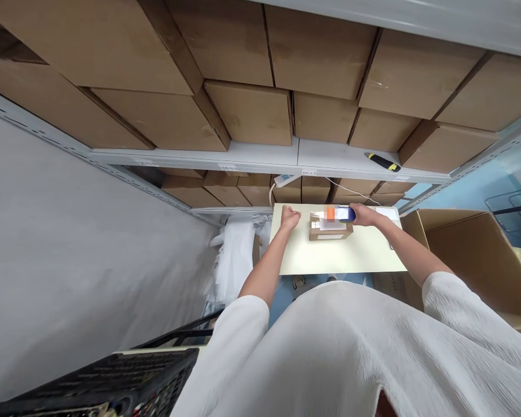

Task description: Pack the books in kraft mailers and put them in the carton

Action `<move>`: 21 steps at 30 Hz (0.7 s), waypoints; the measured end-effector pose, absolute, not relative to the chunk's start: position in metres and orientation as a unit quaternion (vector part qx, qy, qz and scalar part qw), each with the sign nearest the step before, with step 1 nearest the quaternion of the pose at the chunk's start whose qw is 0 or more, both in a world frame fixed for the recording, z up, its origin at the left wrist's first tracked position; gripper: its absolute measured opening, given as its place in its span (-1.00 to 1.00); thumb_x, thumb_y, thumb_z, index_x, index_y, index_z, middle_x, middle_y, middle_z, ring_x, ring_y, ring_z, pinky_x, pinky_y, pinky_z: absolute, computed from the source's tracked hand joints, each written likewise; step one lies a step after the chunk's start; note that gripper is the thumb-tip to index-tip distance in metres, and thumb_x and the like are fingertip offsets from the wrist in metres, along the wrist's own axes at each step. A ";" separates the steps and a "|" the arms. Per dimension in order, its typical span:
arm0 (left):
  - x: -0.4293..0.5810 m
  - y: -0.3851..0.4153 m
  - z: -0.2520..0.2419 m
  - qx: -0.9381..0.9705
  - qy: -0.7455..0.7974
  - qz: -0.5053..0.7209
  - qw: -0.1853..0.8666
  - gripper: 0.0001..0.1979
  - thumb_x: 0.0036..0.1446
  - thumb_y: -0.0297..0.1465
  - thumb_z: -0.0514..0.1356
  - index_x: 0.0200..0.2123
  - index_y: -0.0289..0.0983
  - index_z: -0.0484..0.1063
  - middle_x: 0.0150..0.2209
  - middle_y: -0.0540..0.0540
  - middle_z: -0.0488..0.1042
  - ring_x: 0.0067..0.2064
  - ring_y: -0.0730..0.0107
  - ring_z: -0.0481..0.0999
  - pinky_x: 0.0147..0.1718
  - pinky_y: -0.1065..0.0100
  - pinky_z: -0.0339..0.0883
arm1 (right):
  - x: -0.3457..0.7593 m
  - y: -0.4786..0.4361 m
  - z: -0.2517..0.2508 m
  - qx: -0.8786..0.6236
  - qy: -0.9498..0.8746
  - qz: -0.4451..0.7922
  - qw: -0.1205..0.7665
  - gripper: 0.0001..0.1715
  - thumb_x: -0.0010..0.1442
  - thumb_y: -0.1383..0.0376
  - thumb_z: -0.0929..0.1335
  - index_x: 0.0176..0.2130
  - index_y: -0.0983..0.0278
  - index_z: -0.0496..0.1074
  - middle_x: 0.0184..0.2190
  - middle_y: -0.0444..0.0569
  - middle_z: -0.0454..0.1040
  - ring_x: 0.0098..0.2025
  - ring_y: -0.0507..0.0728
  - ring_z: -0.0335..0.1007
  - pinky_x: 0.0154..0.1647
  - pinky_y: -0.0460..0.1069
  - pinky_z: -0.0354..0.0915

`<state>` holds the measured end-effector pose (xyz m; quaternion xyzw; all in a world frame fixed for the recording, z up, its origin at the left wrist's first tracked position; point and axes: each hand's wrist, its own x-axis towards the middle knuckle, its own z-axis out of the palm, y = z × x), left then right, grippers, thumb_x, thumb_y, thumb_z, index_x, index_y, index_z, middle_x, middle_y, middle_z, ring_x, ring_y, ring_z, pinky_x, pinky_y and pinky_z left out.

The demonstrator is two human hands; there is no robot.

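A small brown cardboard box (331,230) with white labels rests on the pale yellow tabletop (304,260). My right hand (361,214), coming in from the right, is wrapped round a blue and white object (344,214) above the back of the box. That object's left part is orange and pixelated, so its exact kind cannot be made out. To the left of the box, apart from it, my left hand (290,218) is closed with its fingers curled. Whatever it may hold is hidden.
Cardboard boxes (247,113) fill the shelves ahead, with a yellow-black utility knife (382,162) on the shelf edge. A large open carton (473,255) stands right of the table. White packing material (237,255) hangs at left. A black crate (151,376) is at lower left.
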<state>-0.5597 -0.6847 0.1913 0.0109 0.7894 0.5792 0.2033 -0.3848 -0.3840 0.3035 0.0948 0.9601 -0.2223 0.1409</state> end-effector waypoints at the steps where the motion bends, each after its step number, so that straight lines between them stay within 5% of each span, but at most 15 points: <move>1: -0.560 -0.689 0.188 -0.007 0.780 0.584 0.225 -0.53 0.01 -0.56 0.33 -0.21 -0.06 0.11 -0.42 0.18 0.32 -0.41 0.42 0.42 -0.30 0.38 0.32 | -0.385 -0.383 0.304 0.095 0.961 -0.218 0.144 -0.53 -0.02 0.26 0.65 -0.19 0.16 0.43 -0.17 0.05 0.65 -0.17 0.26 0.52 -0.23 0.02 0.29; 10: -0.538 -0.695 0.156 -0.050 0.746 0.608 0.265 -0.51 -0.04 -0.58 0.35 -0.25 -0.08 0.10 -0.37 0.15 0.44 -0.19 0.34 0.64 -0.06 0.32 0.44 | -0.387 -0.381 0.298 0.079 0.967 -0.188 0.151 -0.62 0.01 0.30 0.61 -0.21 0.17 0.46 -0.16 0.07 0.65 -0.13 0.30 0.55 -0.16 0.04 0.32; 21: -0.527 -0.669 0.122 -0.065 0.736 0.609 0.289 -0.57 0.10 -0.51 0.42 -0.21 -0.11 0.21 -0.33 0.09 0.50 -0.16 0.29 0.64 0.03 0.25 0.47 | -0.391 -0.389 0.300 0.094 0.970 -0.105 0.196 -0.62 0.10 0.36 0.58 -0.11 0.22 0.47 -0.09 0.09 0.65 -0.12 0.26 0.56 -0.19 0.00 0.33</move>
